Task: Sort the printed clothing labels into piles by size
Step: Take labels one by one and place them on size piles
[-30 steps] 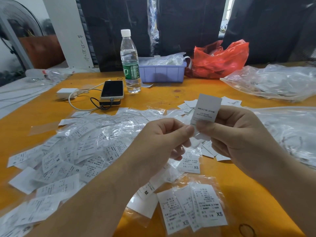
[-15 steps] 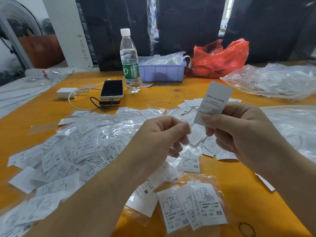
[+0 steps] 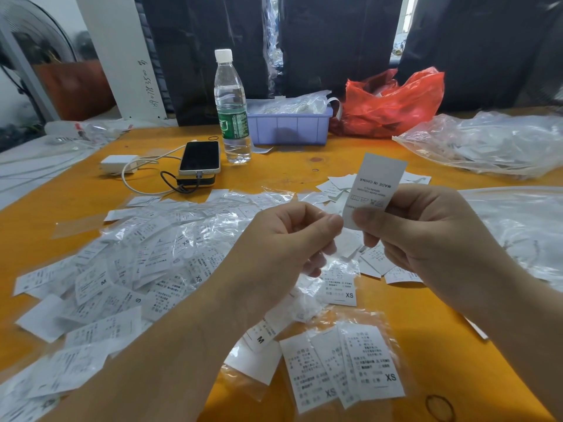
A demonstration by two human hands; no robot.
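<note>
Orange table [image 3: 304,166]; right hand [image 3: 426,236] pinches white label [image 3: 377,184], print upside-down.

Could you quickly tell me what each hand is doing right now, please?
Left hand: fingers curled, thumb against forefinger; whether it pinches clear plastic cannot be told.
Right hand: pinches a white label upright, its back side facing the camera.

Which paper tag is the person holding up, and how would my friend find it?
Start at the orange wooden table and look above its middle, where the right hand pinches one white printed paper label. It stands upright in the air, while the others lie flat, and its upside-down print reads MADE IN CHINA.
</note>
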